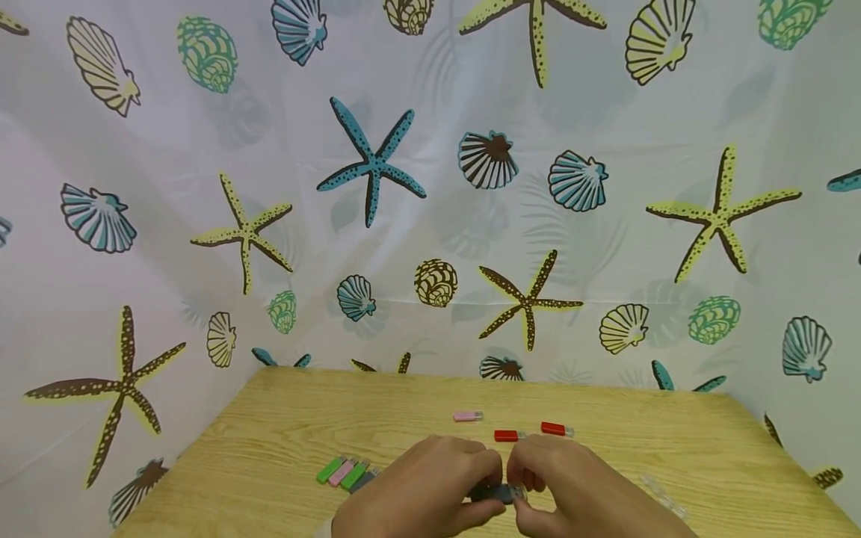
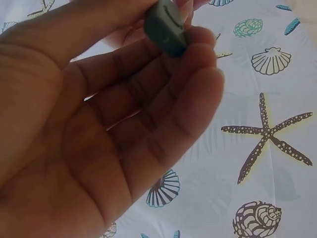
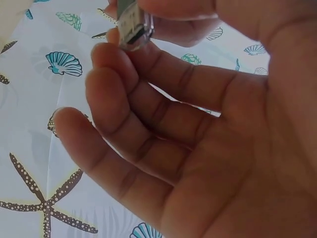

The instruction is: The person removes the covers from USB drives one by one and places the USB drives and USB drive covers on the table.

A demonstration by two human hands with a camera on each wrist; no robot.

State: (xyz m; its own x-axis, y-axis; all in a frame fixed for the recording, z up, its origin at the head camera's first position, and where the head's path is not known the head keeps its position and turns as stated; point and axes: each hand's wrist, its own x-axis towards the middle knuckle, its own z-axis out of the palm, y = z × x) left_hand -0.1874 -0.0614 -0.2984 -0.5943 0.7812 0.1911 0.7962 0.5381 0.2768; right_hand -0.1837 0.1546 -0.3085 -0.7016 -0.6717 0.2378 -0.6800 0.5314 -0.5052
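The left hand (image 1: 424,482) pinches the dark USB stick (image 1: 499,494); the right hand (image 1: 572,478) pinches its connector end (image 3: 132,22). Only the right-wrist view resolves the clear cap (image 3: 144,36); only the head view, red sticks (image 1: 507,436) beyond the grip.

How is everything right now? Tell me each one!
Left hand: pinching the dark stick
Right hand: pinching its plug end
Dark stick: held between both hands
Clear cover: at its plug end; fully on or not, can't tell
Red sticks: both lying flat
Lone pink stick: lying flat
Row of four sticks: side by side, one partly hidden
Clear pieces: lying down
Shell cloth: hanging up
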